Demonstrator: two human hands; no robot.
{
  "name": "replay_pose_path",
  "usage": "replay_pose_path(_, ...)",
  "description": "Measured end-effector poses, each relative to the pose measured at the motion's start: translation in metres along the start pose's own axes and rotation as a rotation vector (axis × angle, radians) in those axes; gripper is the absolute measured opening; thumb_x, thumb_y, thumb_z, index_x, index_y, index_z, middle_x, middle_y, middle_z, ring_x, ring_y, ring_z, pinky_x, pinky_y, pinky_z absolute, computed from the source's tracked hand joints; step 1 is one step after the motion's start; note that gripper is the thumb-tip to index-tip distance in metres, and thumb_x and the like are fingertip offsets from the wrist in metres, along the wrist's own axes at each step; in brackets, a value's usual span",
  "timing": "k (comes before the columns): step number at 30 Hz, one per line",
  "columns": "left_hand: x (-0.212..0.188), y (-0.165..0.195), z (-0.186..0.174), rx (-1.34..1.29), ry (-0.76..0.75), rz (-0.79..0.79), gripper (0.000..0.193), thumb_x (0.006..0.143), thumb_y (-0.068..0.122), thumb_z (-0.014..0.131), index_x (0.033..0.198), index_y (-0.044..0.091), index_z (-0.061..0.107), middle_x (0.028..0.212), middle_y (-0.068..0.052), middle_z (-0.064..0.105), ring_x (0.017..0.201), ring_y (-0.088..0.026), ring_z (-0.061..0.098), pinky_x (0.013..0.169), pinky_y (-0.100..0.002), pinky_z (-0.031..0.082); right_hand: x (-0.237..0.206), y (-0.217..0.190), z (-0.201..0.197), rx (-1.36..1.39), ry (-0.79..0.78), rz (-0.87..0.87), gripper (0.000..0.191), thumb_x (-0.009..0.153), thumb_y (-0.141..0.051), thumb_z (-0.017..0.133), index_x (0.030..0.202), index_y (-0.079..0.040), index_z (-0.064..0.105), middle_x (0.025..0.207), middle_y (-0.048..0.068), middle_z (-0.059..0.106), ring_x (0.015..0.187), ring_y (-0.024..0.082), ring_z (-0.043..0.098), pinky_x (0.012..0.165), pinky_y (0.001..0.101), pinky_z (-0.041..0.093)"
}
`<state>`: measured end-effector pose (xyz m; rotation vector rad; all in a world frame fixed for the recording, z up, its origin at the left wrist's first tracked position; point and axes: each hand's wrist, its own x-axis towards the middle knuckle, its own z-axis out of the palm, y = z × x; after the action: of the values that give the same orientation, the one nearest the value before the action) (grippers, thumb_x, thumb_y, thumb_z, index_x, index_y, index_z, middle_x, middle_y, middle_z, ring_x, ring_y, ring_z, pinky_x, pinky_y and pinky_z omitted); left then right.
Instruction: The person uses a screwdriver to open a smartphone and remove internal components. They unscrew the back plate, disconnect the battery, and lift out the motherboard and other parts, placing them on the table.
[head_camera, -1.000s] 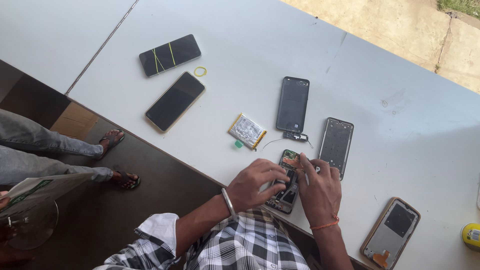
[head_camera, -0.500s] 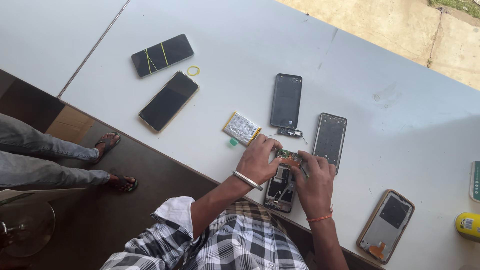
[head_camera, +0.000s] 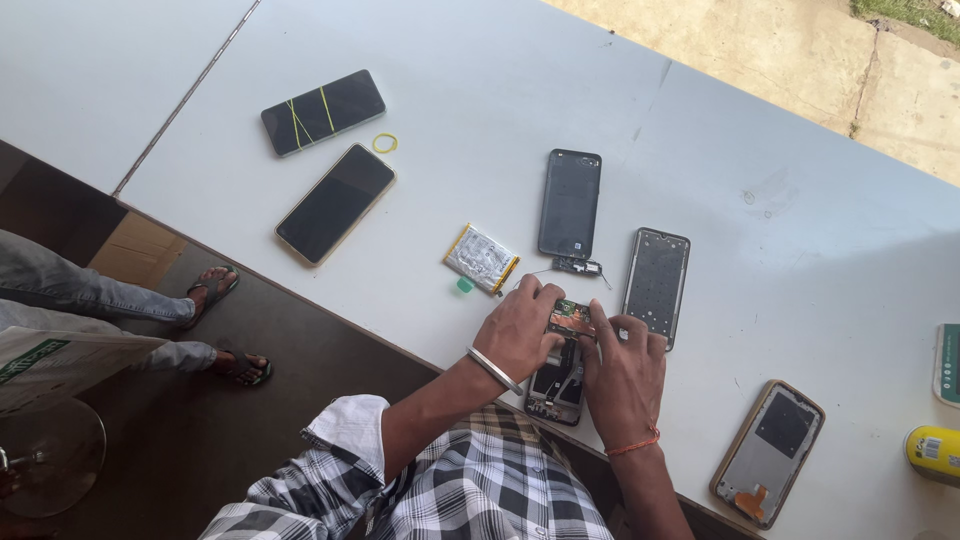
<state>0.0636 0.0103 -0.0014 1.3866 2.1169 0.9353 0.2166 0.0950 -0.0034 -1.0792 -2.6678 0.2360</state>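
An opened phone lies at the near edge of the white table, its inside facing up. A small green circuit board sits at its far end. My left hand, with a silver bangle on the wrist, pinches that board from the left. My right hand, with an orange thread on the wrist, grips the phone's right side, fingertips at the board. Both hands hide much of the phone's body.
Around the hands lie a silver battery, a black back cover, an empty phone frame and a small loose part. Two dark phones lie far left, another frame and a yellow can at right. Another person's sandalled feet are beside the table.
My left hand has moved from the phone's near part up to the green board at its far end. The right hand has stayed on the phone. The view has shifted slightly.
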Motion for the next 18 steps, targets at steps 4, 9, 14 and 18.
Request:
replay_pose_path(4, 0.000, -0.005, 0.004, 0.018, 0.029, 0.045, 0.045, 0.087, 0.015, 0.077, 0.127, 0.004, 0.059, 0.114, -0.016, 0.054, 0.104, -0.034, 0.064, 0.090, -0.044, 0.053, -0.003, 0.002, 0.004, 0.017, 0.076, -0.043, 0.040, 0.092, -0.018, 0.071, 0.132, -0.019, 0.070, 0.115, 0.008, 0.068, 0.104, 0.029, 0.059, 0.091, 0.0445, 0.049)
replay_pose_path(9, -0.006, -0.009, 0.008, 0.044, 0.094, 0.165, 0.047, 0.098, 0.023, 0.072, 0.139, 0.006, 0.056, 0.116, -0.015, 0.057, 0.105, -0.032, 0.065, 0.090, -0.043, 0.055, -0.009, 0.002, 0.010, 0.005, 0.229, -0.093, 0.032, 0.098, -0.013, 0.068, 0.129, -0.017, 0.073, 0.112, 0.004, 0.070, 0.102, 0.025, 0.060, 0.089, 0.0426, 0.048)
replay_pose_path(14, -0.011, -0.006, 0.004, -0.028, 0.103, 0.126, 0.083, 0.090, 0.030, 0.077, 0.153, -0.007, 0.037, 0.116, -0.019, 0.052, 0.100, -0.034, 0.056, 0.091, -0.045, 0.049, -0.001, 0.011, 0.018, 0.092, 0.409, 0.046, 0.013, 0.106, -0.012, 0.060, 0.112, -0.011, 0.072, 0.104, 0.005, 0.068, 0.097, 0.026, 0.059, 0.088, 0.0416, 0.048)
replay_pose_path(18, -0.020, 0.000, 0.002, 0.048, 0.095, 0.147, 0.063, 0.087, 0.024, 0.078, 0.141, 0.004, 0.054, 0.116, -0.014, 0.053, 0.100, -0.029, 0.055, 0.092, -0.043, 0.048, -0.018, 0.051, 0.006, 0.600, 0.342, 0.665, 0.031, 0.120, -0.024, 0.041, 0.115, -0.004, 0.064, 0.083, 0.013, 0.059, 0.070, 0.019, 0.050, 0.063, 0.0379, 0.040)
